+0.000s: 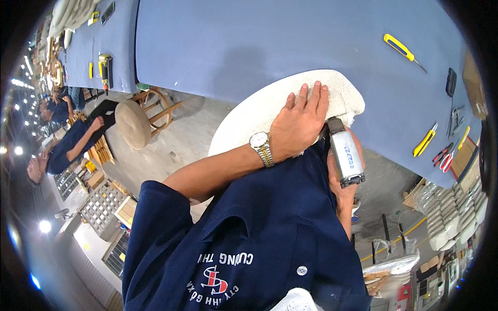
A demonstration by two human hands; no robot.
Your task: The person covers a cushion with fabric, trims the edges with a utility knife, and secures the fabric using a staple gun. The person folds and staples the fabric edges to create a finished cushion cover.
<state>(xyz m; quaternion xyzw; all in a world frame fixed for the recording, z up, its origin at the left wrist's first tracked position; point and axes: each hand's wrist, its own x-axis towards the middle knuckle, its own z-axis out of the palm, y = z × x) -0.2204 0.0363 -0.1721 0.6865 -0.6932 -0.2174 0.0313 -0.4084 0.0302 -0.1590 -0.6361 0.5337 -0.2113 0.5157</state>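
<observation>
Centre: 2 hands (302,120), 1 wristwatch (259,140), 1 cream pad (249,122), 1 silver tool (346,154). Upper right: 1 yellow screwdriver (398,46). Left: 1 round stool (132,125).

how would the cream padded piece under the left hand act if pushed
Probably stiff: the cream padded piece holds its rounded outline where it juts past the edge of the blue table. Its matte, slightly rough-looking surface suggests it won't be very slippery. With so much overhanging, it might tip if pushed outward without the left hand on it.
</observation>
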